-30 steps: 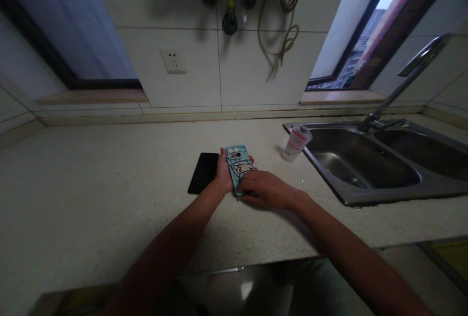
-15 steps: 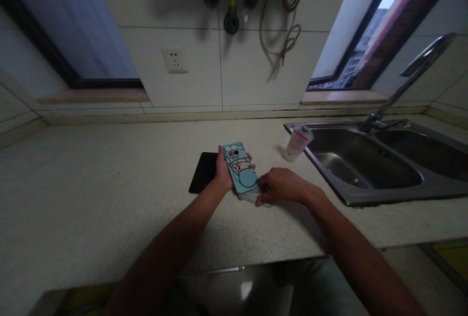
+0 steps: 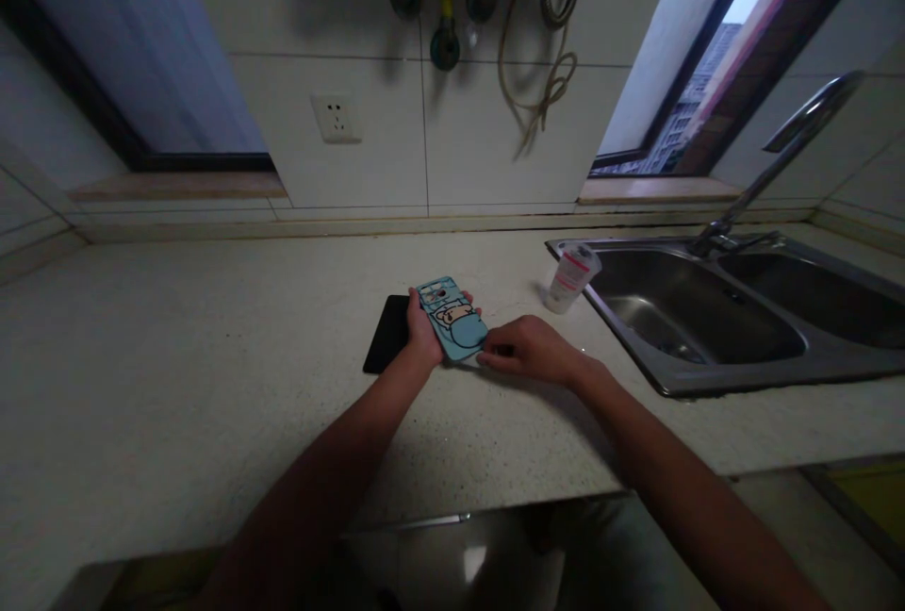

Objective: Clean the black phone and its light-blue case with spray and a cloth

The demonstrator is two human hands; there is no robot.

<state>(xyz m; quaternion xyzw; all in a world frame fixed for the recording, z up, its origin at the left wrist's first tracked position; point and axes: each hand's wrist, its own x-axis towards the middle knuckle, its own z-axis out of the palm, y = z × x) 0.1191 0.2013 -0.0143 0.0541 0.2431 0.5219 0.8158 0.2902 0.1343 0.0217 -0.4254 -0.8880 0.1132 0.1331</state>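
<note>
My left hand grips a light blue phone case with a cartoon animal on its back, holding it by the left edge just above the countertop. My right hand lies curled beside the case's lower right corner, fingertips pinched at that corner. A black phone lies flat on the counter just left of my left hand.
A small clear plastic cup with a red and white label stands at the steel sink's left rim. A tap arches over the sink. Utensils and a rope hang on the tiled wall; a socket sits left of them.
My right hand slid off the case's face to its lower right corner. The case tilted slightly and shifted a little left in my left hand.
</note>
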